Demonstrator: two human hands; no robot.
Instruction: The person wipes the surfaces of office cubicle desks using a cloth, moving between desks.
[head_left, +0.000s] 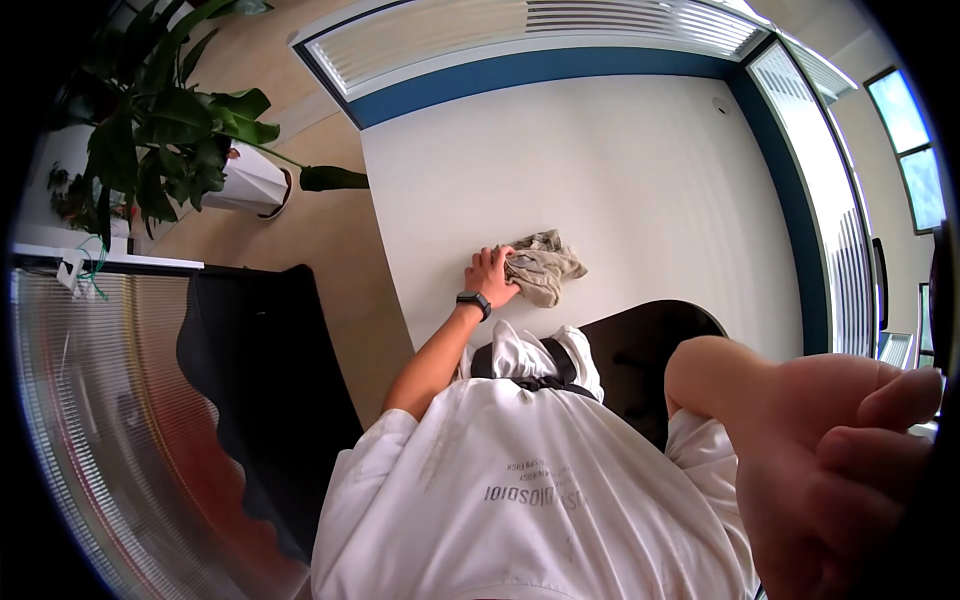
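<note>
A crumpled grey-beige cloth [542, 270] lies on the white tabletop [590, 160], near its front edge. My left hand [490, 275], with a dark watch on the wrist, grips the left side of this cloth between fingers and thumb. Raised close to the camera at the right is my right hand [830, 450], away from the table. Its fingers are curled together, and whatever may be in them cannot be made out.
Blue-edged partitions [540, 62] border the table's far and right sides. A black chair [640, 345] stands at the front edge. Leftward are a plant in a white pot [245, 180], a black panel [265, 360] and a ribbed translucent panel [110, 400].
</note>
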